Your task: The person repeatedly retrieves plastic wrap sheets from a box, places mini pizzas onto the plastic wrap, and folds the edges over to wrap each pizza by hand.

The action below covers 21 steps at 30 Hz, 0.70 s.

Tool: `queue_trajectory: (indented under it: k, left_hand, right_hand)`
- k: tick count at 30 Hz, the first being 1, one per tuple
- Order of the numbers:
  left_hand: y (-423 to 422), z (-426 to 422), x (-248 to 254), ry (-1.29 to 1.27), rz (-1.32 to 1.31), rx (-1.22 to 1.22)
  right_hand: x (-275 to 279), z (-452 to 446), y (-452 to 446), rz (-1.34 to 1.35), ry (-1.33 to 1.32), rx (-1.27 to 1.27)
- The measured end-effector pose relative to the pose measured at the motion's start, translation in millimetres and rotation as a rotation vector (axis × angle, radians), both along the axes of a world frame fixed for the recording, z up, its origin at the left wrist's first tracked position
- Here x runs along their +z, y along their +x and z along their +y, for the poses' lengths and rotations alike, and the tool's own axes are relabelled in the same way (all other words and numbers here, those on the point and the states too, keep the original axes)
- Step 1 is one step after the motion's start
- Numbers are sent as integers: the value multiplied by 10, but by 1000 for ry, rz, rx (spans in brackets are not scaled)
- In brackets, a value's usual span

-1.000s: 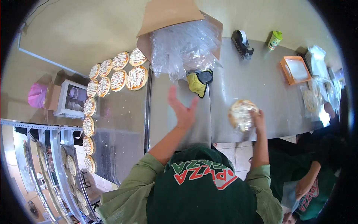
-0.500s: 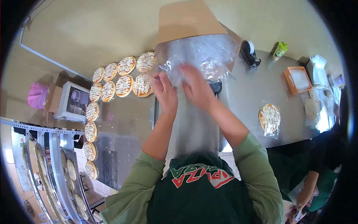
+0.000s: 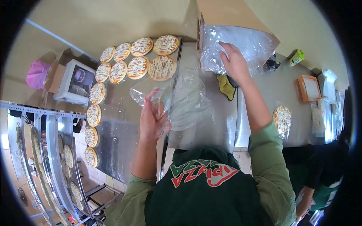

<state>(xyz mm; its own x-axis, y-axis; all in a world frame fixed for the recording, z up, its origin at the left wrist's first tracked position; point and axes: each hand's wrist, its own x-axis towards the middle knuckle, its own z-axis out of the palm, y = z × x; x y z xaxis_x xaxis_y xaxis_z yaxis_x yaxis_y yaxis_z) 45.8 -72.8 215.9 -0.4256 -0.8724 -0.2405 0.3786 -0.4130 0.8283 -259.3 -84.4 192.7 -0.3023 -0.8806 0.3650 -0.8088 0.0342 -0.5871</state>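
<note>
My left hand (image 3: 152, 119) is closed on a clear plastic bag (image 3: 190, 101), which spreads out to the right over the steel table. Up at the cardboard box (image 3: 237, 15), my right hand (image 3: 234, 62) lies against the loose clear plastic bags (image 3: 249, 43) in its opening. Its thumb and forefinger are apart, and I see nothing gripped between them. Small uncooked pizzas (image 3: 162, 68) topped with white strands stand in rows left of the bag.
A bagged pizza (image 3: 282, 118) lies on the right table. Behind it are an orange tray (image 3: 310, 87), a green-lidded cup (image 3: 297, 57) and a black tape dispenser (image 3: 272, 64). A yellow-and-black cloth (image 3: 226, 86) lies below the box. A co-worker (image 3: 320, 196) stands at lower right; a rack (image 3: 52, 162) at lower left.
My hands have moved apart: the left down and left with a clear bag in it, the right up and right to the box. The view has shifted, and the cloth now shows.
</note>
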Motion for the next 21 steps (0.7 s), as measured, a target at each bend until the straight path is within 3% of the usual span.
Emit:
queue_trajectory:
  k: [1,3,5,8,11,14,17,20,21]
  left_hand:
    - [14,29,-25,14,1,-24]
    - [14,106,-90,37,21,-93]
    - [-18,202,-194,56,52,-196]
    - [-187,211,-432,-53,-275,-55]
    - [-240,121,-793,-924,-996,546]
    - [-562,538,-619,-527,-707,-42]
    - [-801,768,-560,-261,-411,-235]
    - [-742,780,-562,31,-229,-153]
    - [-686,754,-537,188,-126,-141]
  right_hand:
    - [50,209,164,-84,-169,73]
    - [46,620,481,-1001,-7,293]
    - [-96,905,662,-1328,127,544]
    - [-202,1125,769,-1526,391,422]
    - [-311,1336,774,-1444,308,209]
    - [-379,1545,867,-1367,212,188]
    - [-333,1666,999,-1082,125,201]
    - [-416,1745,959,-1274,74,137]
    - [-521,1797,885,-1086,86,86]
